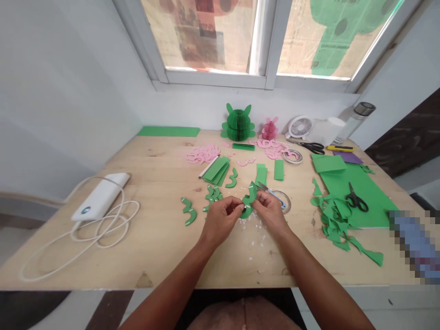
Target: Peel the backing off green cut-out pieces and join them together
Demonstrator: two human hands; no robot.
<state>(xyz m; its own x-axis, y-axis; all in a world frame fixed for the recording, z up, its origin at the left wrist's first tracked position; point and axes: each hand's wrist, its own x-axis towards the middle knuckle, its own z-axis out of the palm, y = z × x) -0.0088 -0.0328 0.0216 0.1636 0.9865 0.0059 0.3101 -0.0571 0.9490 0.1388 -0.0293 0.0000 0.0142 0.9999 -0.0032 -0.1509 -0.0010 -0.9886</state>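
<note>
My left hand [222, 216] and my right hand [271, 211] meet over the middle of the wooden table [161, 247]. Both pinch a curved green paper cutout [248, 201] between fingertips, left hand on its lower left end, right hand on its right side. Small white paper bits [256, 229] lie on the table just beneath. More curved green cutouts [189, 211] lie to the left, and a tape roll [285, 201] sits just behind my right hand.
Green paper sheet [364, 192] with black scissors [356, 200] and green scraps [338, 224] at right. Power bank [100, 196] with white cable at left. Pink cutouts [202, 153], green paper model [238, 123], pink model [269, 129], fan [299, 126], second scissors [312, 147] at back.
</note>
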